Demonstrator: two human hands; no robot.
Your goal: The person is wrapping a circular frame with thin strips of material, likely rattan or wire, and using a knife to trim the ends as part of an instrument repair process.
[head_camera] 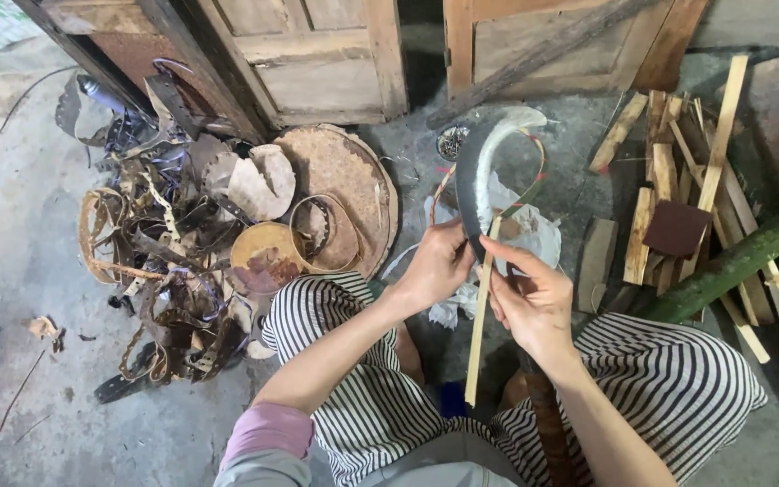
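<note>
A curved dark blade, shaped like a sickle, rises in front of my knees. My left hand grips a thin bamboo strip against the blade's lower part. The strip hangs down between my striped trouser legs. My right hand pinches the same strip just below the blade, thumb and forefinger on it. A second thin, coloured strip curves up beside the blade.
A heap of rusty metal bands and scrap lies to the left beside a round rusted tray. Split wood pieces and a green bamboo pole lie to the right. Wooden doors stand behind.
</note>
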